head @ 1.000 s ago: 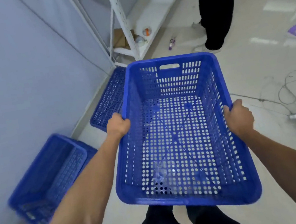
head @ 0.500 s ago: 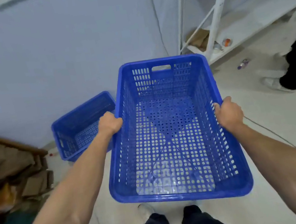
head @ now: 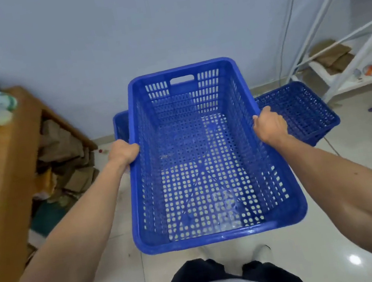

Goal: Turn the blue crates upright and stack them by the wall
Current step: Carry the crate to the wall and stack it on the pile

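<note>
Head view: the left hand [head: 124,151] closes its grip over the left rim of the upright blue crate [head: 200,175], and the right hand [head: 269,127] grips the right rim the same way. Both arms are stretched forward, holding the crate above the floor [head: 334,190] near the wall [head: 161,22]. An overturned crate [head: 297,111] lies just to its right.

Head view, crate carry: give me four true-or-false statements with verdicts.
1. The left hand and right hand grip the held blue crate by its long side rims. True.
2. The held blue crate is upside down. False: its opening faces up.
3. The blue crate on the right lies bottom-up on the floor. True.
4. The held blue crate stands on the floor. False: both hands carry it above the floor.
</note>
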Available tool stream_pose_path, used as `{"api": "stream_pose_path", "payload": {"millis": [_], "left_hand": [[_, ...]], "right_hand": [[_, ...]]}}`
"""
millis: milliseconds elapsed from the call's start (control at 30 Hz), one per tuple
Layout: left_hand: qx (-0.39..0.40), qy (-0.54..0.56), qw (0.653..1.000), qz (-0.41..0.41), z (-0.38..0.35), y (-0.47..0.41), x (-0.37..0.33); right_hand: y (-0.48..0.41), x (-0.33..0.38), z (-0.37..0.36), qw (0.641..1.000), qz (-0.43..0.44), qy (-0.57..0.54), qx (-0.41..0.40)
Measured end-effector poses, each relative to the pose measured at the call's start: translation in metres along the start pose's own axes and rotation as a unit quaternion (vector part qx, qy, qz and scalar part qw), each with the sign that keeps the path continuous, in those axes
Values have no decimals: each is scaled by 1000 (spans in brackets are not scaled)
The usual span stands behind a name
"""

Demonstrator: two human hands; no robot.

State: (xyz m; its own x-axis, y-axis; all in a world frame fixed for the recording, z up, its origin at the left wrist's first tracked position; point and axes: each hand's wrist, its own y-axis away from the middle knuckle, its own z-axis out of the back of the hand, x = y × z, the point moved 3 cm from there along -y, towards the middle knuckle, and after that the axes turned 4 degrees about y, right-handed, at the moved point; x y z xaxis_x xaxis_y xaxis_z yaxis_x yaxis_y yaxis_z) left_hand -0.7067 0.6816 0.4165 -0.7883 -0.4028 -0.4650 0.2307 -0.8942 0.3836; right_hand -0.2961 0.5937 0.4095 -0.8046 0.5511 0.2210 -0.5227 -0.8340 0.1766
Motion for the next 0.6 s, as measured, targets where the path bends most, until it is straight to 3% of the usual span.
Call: {"api": "stream_pose_path", "payload": {"millis": [267,600], "left_hand": [[-17,56,995,86,44,-43,64],[-25,112,968,223,38,-121,99]], "right_hand": [[-41,117,-14,998,46,16,28],[-160,235,-57,980,166,66,90]]}}
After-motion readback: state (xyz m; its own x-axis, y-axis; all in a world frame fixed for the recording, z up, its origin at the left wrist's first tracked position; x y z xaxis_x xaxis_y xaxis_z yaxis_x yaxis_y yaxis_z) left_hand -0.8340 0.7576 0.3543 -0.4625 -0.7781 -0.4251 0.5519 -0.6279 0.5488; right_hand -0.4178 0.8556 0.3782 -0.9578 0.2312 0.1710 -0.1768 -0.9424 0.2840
